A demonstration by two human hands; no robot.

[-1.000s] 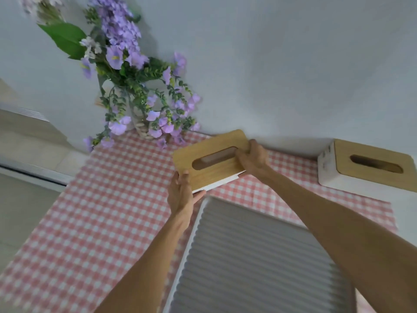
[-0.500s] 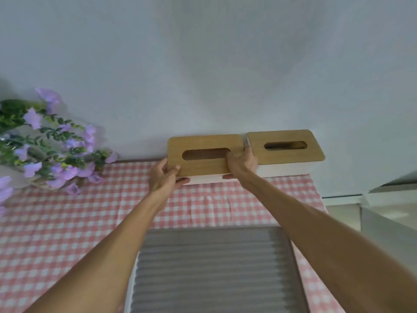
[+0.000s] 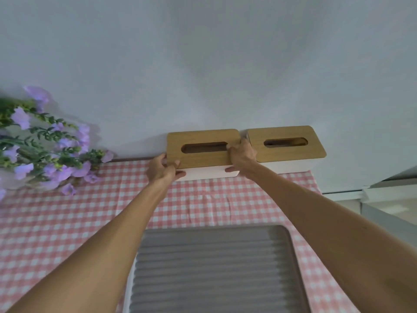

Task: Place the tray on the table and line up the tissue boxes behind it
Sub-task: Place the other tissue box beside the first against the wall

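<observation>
With left hand (image 3: 161, 169) and right hand (image 3: 242, 154) clasping the left tissue box (image 3: 203, 152) at upper centre, best nudged flush against the right tissue box (image 3: 285, 146), behind the tray (image 3: 214, 267).

The checked table (image 3: 67, 222) carries a ribbed tray (image 3: 214, 267), two tissue boxes (image 3: 203, 172), and blurry flowers (image 3: 45, 154).

A pink-and-white checked cloth (image 3: 67, 222) covers the tabletop and runs from nine o'clock across to about four o'clock. At nine o'clock a bunch of purple flowers with green leafy stems (image 3: 45, 150) leans over the cloth's far left edge, slightly blurred. A plain pale grey wall (image 3: 203, 64) fills the upper half. At three o'clock sits a pale white ledge (image 3: 392, 184), its form unclear.
</observation>
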